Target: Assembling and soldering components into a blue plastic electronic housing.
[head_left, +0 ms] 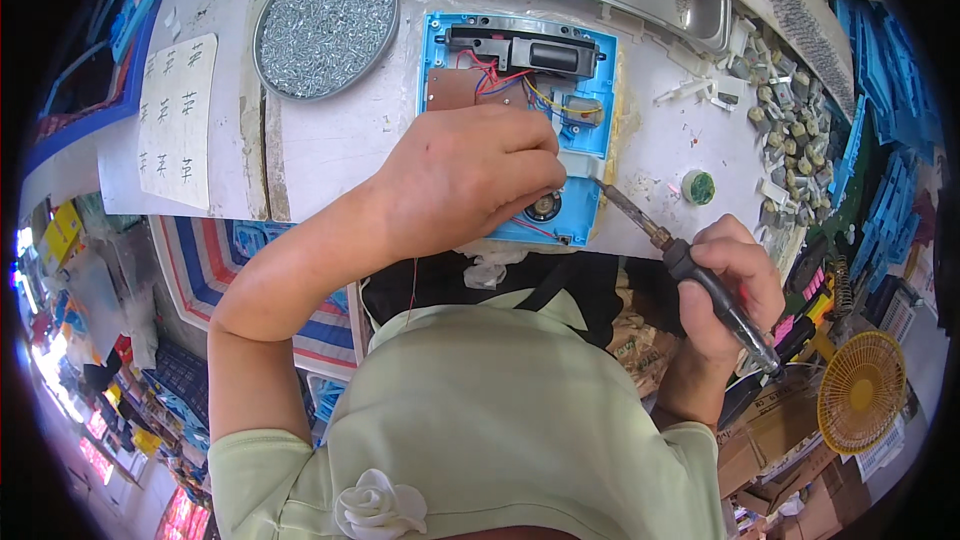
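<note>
"Head view: what do we have in our hands?"

"Our right hand grips a pen-shaped soldering iron with a black handle and a worn metal shaft; our fingers are wrapped closely around the handle. Its thin tip points up and to the left, at the right edge of a bright blue, open-topped plastic casing. We cannot tell whether the tip touches it."

"And our left hand?"

"It lies across the middle of the casing, knuckles up. Those fingers are bent and drawn together, with the tips partly hidden, so we cannot tell whether they pinch anything."

"Where do we see the casing itself?"

"On the pale, stained counter, near the front edge, straight ahead of us. Inside it we see a long black plastic part across the far end, a flat brown panel, red, blue and yellow wires, and a round black speaker at the near end."

"What do we have around it?"

"To the left, a round grey tray full of small silver screws, and farther left a white paper sheet with dark handwriting. To the right, a small round tub with green contents, then a heap of small pale components. Beyond the casing lies a shiny steel compartment tray."
</note>
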{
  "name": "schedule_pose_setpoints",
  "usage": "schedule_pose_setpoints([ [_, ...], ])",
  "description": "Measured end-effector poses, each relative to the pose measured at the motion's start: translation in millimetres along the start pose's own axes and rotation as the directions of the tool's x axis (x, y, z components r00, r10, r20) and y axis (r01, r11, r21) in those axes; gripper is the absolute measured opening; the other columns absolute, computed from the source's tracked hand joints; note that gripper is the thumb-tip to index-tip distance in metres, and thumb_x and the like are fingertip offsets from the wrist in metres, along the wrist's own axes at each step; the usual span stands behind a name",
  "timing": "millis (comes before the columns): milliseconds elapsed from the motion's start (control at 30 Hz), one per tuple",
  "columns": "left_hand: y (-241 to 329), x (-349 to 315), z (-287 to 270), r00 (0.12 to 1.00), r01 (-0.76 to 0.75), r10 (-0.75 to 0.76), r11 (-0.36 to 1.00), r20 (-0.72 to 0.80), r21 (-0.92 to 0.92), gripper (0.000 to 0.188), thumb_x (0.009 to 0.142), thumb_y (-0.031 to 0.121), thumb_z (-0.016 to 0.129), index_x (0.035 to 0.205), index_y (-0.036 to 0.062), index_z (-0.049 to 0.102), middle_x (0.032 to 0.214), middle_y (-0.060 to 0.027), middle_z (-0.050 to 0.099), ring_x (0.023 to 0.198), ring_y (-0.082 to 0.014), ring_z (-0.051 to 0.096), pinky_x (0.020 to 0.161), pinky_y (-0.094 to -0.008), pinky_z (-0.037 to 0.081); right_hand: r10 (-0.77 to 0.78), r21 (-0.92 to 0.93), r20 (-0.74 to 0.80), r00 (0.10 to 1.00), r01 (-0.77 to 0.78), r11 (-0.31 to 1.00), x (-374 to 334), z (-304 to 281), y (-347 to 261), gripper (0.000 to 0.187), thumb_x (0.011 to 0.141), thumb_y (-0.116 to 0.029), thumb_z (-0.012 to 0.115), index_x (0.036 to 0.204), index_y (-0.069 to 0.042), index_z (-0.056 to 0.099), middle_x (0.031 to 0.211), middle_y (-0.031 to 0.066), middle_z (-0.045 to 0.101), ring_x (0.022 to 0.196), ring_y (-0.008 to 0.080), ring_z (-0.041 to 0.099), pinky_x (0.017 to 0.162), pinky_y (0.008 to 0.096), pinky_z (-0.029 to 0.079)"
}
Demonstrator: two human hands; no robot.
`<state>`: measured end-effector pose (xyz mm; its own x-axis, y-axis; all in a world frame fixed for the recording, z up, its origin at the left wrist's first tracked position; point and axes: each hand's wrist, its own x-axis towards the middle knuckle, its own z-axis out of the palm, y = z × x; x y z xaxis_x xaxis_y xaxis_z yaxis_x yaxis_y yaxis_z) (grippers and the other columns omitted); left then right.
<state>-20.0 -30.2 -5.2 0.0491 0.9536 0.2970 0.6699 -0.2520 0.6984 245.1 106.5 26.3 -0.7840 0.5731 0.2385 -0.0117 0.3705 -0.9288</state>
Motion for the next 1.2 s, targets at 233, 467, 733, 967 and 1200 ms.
schedule_pose_setpoints([
  [233,5.5,1.2,-0.1,0.998,0.038,-0.041,0.998,0.048,0.054,0.021,0.075,0.003,0.077,0.091,0.0088,0.065,0.099,-0.0061,0.061,0.083,-0.0278,0.066,0.066,-0.0372,0.054,0.023,-0.041,0.105,0.994,-0.019,0.999,4.3,7.2,-3.7,0.032,0.073,-0.004,0.081,0.101,0.002,0.067,0.073,0.0098,0.064,0.06,0.0185,0.057,0.053,0.0271,0.042],
  [467,3.6,2.2,0.2,0.996,0.025,-0.03,0.998,0.079,0.064,0.022,0.075,0.002,0.077,0.091,0.0079,0.064,0.103,-0.0062,0.06,0.086,-0.0273,0.066,0.067,-0.0368,0.054,0.029,-0.105,0.195,0.98,-0.009,0.994,9.8,9.2,-5.6,0.032,0.072,-0.002,0.081,0.101,0.001,0.068,0.074,0.0098,0.065,0.06,0.0194,0.058,0.054,0.029,0.045],
  [733,10.3,6.8,-4.1,0.985,0.04,-0.063,0.988,0.16,0.146,0.017,0.078,0.005,0.074,0.09,0.0062,0.063,0.103,-0.0058,0.06,0.084,-0.0275,0.065,0.066,-0.0379,0.055,0.011,-0.104,0.203,0.979,0.011,0.994,12.6,10.1,-6.0,0.032,0.072,-0.002,0.081,0.101,0.0,0.068,0.073,0.0086,0.065,0.059,0.0185,0.058,0.053,0.0279,0.045],
  [967,11.9,9.3,-3.4,0.982,0.048,-0.077,0.985,0.175,0.164,0.013,0.08,0.005,0.072,0.088,0.0043,0.062,0.101,-0.0065,0.06,0.085,-0.0267,0.065,0.066,-0.038,0.054,0.029,-0.144,0.199,0.98,0.0,0.99,15.2,11.9,-10.0,0.032,0.071,-0.001,0.081,0.101,-0.001,0.069,0.075,0.0085,0.067,0.058,0.0185,0.059,0.053,0.0282,0.045],
  [1200,16.8,13.3,-5.4,0.975,0.049,-0.092,0.977,0.201,0.21,0.011,0.08,0.005,0.071,0.086,0.0032,0.062,0.1,-0.0072,0.059,0.085,-0.0272,0.065,0.067,-0.0385,0.055,-0.019,-0.291,0.211,0.977,0.081,0.953,19.9,22.4,-29.7,0.031,0.072,-0.007,0.081,0.099,-0.002,0.069,0.071,0.0084,0.062,0.059,0.0197,0.058,0.052,0.0287,0.043],
])
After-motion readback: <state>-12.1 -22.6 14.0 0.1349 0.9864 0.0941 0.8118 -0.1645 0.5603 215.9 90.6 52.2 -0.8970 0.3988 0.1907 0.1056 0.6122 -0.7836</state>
